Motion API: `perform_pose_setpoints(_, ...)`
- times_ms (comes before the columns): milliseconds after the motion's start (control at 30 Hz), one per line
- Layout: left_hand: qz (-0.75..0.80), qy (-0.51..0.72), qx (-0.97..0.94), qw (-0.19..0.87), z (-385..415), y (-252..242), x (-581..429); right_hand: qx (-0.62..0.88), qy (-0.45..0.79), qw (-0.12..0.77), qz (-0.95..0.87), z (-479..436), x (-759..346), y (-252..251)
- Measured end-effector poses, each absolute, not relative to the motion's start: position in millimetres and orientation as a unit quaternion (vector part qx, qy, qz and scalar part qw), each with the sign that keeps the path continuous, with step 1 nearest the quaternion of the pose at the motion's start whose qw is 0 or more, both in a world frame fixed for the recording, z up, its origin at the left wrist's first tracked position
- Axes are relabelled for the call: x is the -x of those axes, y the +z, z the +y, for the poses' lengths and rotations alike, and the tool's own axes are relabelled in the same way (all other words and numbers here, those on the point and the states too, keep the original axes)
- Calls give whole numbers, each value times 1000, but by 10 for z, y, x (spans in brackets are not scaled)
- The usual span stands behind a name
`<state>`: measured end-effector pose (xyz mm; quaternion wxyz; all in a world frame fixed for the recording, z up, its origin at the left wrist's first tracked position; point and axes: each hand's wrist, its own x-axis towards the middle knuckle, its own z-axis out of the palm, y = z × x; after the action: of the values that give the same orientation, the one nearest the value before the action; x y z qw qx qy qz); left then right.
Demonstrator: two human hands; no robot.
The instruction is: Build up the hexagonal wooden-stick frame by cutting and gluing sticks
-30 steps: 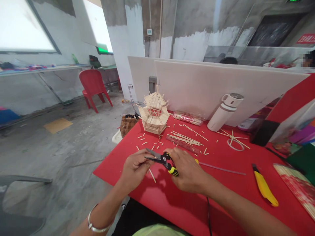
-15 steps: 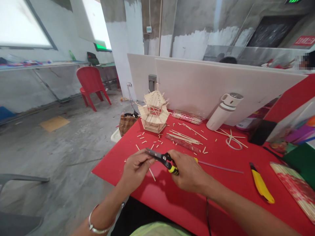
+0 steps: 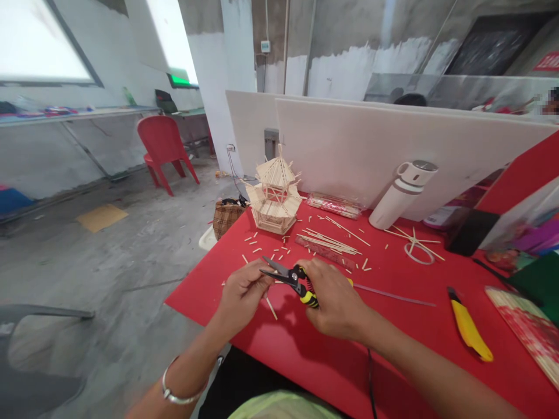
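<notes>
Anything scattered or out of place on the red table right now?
Yes: short stick pieces lie scattered at odd angles between the stick pagoda and the left hand, untidy beside the longer sticks bunched nearby. Nothing looks clearly damaged.

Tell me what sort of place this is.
Likely a craft workroom: a pagoda-like stick model and loose sticks sit on the red tabletop, with black-and-yellow shears held above it.

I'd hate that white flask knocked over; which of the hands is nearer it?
Right. The right hand, gripping the shears, is left of the flask on its near side; the left hand is farther left.
</notes>
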<state>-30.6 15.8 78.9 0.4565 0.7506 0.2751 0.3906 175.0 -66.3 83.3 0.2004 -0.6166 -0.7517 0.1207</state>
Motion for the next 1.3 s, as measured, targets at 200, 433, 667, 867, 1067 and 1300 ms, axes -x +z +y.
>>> perform_pose_setpoints(200, 258, 381, -760, 459, 171, 798, 282, 616, 119, 174, -759, -682, -1766, 849)
perform_pose_setpoints(433, 260, 379, -766, 451, 160, 812, 283, 622, 114, 136, -763, -731, -1734, 861)
perform_pose_setpoints(667, 293, 364, -735, 492, 106, 859, 254, 658, 120, 116, -734, -736, -1708, 841)
perform_pose_setpoints(867, 268, 342, -734, 522, 106, 865, 246, 595, 138, 177, -772, -741, -1807, 806)
perform_pose_setpoints(1067, 270, 319, -733, 537, 119, 873, 254, 600, 145, 173, -768, -753, -1822, 789)
perform_pose_setpoints(1300, 282, 310, -706, 571, 98, 829, 246, 625, 129, 147, -756, -780, -1772, 800)
